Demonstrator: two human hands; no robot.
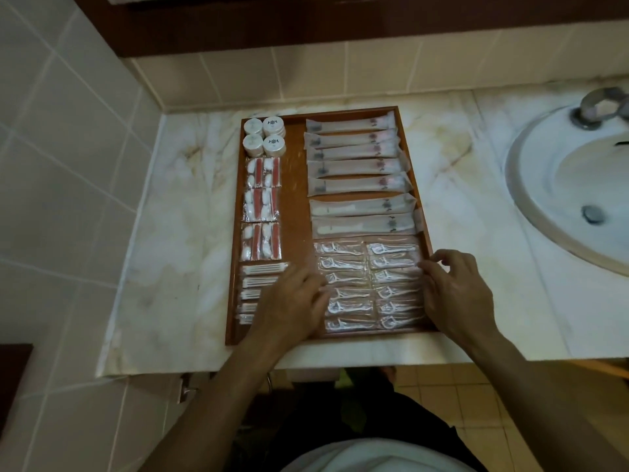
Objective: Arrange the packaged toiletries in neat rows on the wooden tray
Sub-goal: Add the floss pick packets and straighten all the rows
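Note:
A wooden tray lies on the marble counter, filled with packaged toiletries in rows. Round white soaps sit at its far left corner. Below them lie cotton-and-swab packs, then cotton bud packs. Long toothbrush sachets fill the far right, with two paler sachets below. Dental floss pick packs form two columns at the near right. My left hand rests on the left edge of the floss packs, fingers spread. My right hand touches their right edge, fingers curled loosely. Neither hand holds anything.
A white sink with a metal tap lies to the right of the tray. Tiled walls close the left and back. The counter's front edge runs just below the tray.

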